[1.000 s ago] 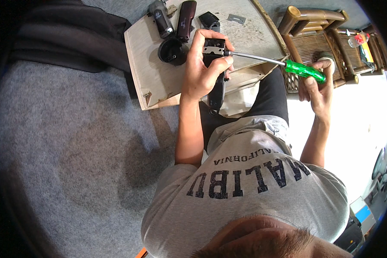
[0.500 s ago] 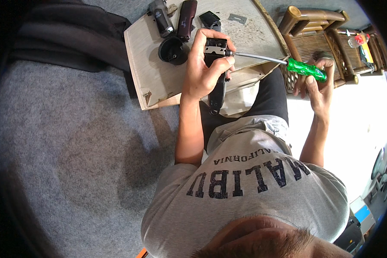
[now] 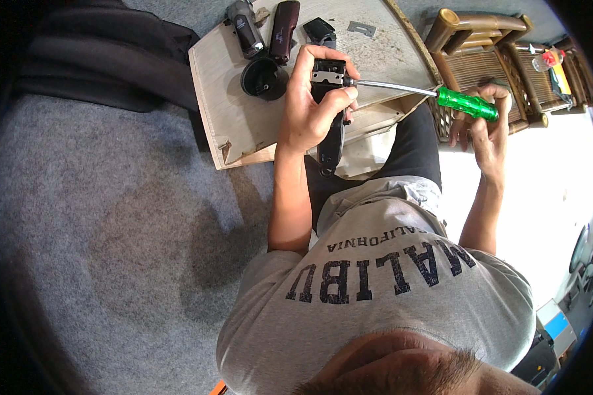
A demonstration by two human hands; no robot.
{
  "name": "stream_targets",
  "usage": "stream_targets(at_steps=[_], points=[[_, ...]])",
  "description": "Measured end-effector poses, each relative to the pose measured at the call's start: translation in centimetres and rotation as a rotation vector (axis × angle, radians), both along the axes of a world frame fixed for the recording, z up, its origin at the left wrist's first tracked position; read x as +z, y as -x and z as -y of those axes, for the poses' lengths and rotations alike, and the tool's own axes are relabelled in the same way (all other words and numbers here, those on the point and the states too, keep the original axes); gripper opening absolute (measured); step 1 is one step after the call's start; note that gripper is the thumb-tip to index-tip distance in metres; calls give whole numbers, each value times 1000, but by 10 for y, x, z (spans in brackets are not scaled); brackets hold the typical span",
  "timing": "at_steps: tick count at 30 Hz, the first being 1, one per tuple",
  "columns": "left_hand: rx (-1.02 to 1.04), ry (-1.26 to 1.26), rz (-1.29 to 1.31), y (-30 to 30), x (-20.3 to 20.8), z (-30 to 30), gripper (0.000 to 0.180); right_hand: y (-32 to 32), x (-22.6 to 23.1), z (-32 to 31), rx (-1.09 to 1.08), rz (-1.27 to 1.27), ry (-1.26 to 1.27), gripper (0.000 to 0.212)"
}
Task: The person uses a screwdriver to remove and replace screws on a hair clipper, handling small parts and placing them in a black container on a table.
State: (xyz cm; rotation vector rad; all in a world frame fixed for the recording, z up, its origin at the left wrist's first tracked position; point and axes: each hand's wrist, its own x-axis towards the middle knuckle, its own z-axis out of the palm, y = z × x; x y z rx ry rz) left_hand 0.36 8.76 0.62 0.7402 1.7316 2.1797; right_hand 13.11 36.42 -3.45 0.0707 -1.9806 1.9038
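Observation:
My left hand is closed around a black hair clipper, its head up by the fingers and its ringed end hanging down. A metal piece shows on the clipper's head, under my thumb and fingertips. A screwdriver with a green see-through handle lies level across from the right. Its tip meets the right side of the clipper head; the exact contact spot is too small to make out. My right hand holds the handle's end between thumb and fingers.
On the wooden table lie a dark grey casing, a maroon casing, a round black cup, a black part and a flat metal blade. A bamboo chair stands right. Dark cloth lies left.
The screwdriver handle has shifted slightly left and down, and my right fingers have changed their hold on its end. My left hand and the clipper stay almost still.

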Motion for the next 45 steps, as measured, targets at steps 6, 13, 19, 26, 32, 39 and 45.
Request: stream_targets(at_steps=[6,13,19,26,32,39,45], points=[[7,-2,7,-1,2,0,36,2,-7,-16,48,39,-23,38],[-1,6,-25,0,-1,1,35,0,-7,-15,25,54,-20,42],[0,-9,2,1,-1,1,35,-4,-10,-15,-55,37,-129,57],[4,-22,13,1,0,1,36,-5,-7,-9,-61,65,-8,50],[10,0,-13,0,-1,0,36,1,-2,4,-12,-44,80,47],[3,4,6,1,-1,1,36,-1,-18,-15,-43,-70,17,47],[4,1,-9,1,-1,0,37,8,11,17,-84,-206,76,42]])
